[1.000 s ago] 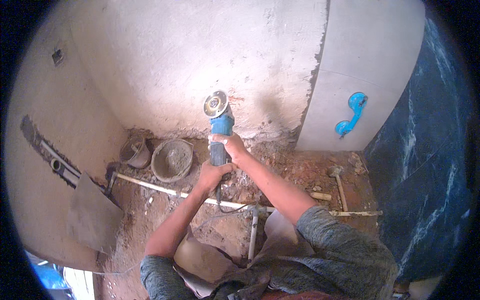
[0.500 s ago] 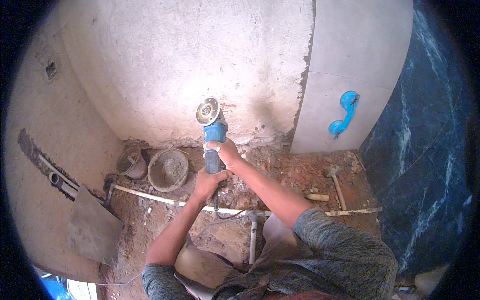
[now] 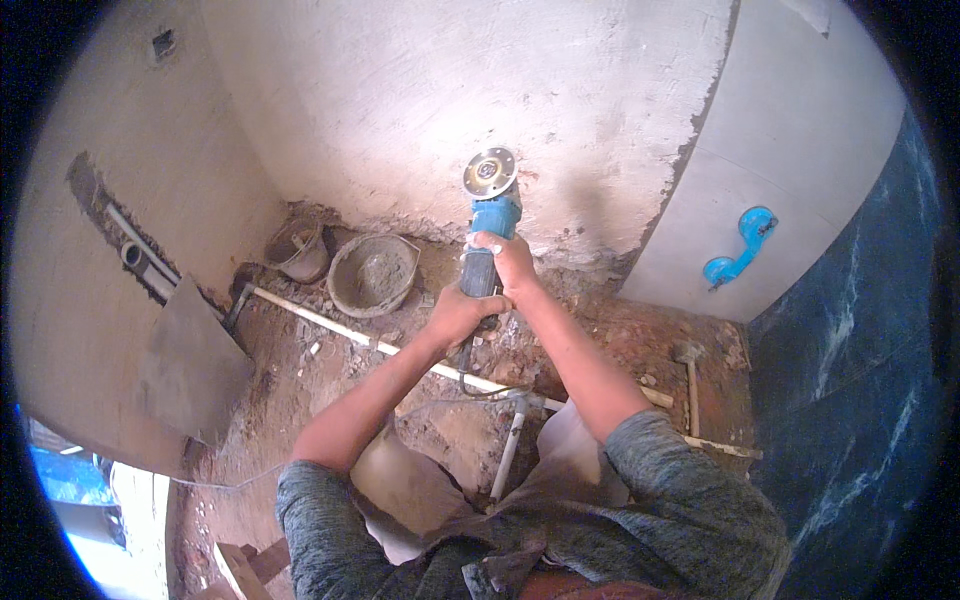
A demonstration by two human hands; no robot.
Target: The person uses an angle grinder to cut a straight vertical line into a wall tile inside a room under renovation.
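Both my hands are wrapped round a blue and black angle grinder (image 3: 492, 215), held out in front of the rough plaster wall (image 3: 380, 100). Its round metal disc (image 3: 490, 174) faces up toward me. My right hand (image 3: 512, 262) grips the body just behind the blue gear housing. Further back, my left hand (image 3: 463, 314) closes on the rear of the black handle, its thumb close to my right wrist. From the handle's end a dark cord (image 3: 466, 372) hangs down over a pale pipe. Whether the disc touches the wall or is spinning I cannot tell.
White pipes (image 3: 320, 325) cross the rubble floor. Left of the grinder are a mortar basin (image 3: 340, 290) and a bucket (image 3: 300, 255). A grey slab (image 3: 195, 365) leans at the left wall. Rightward are a hammer (image 3: 692, 390) and a blue suction lifter (image 3: 742, 248) on a grey tile panel (image 3: 690, 225).
The view has turned, so the wall, basin and panel sit further right in it. My hands keep the same hold on the grinder, which appears higher and further right.
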